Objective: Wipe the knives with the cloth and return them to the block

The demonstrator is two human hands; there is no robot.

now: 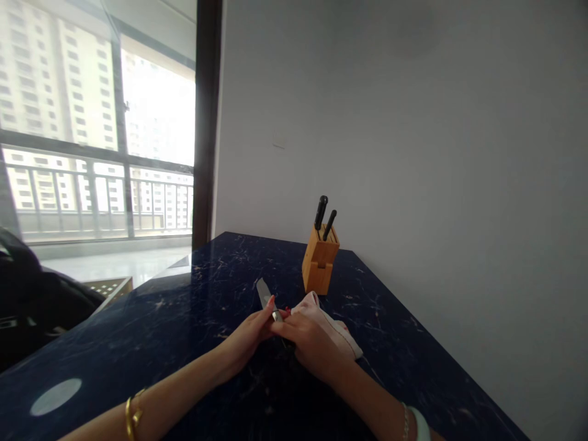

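A knife [264, 293] with a bright blade and a dark handle is held between my two hands above the table, its blade pointing away from me and slightly left. My left hand [252, 331] is closed around the knife near the base of the blade, thumb along it. My right hand [312, 344] is closed on the knife's handle, most of which the fingers hide. A pale pink cloth [337, 331] lies against the far side of my right hand; whether the fingers pinch it I cannot tell.
Beyond my hands a wooden knife block [316, 269] stands upright with two black-handled knives [321, 213] in it. The dark blue marbled table [220, 269] meets a grey wall on the right. A black bag-like object [27, 300] sits off its left side. A whitish round spot [56, 397] shows at front left.
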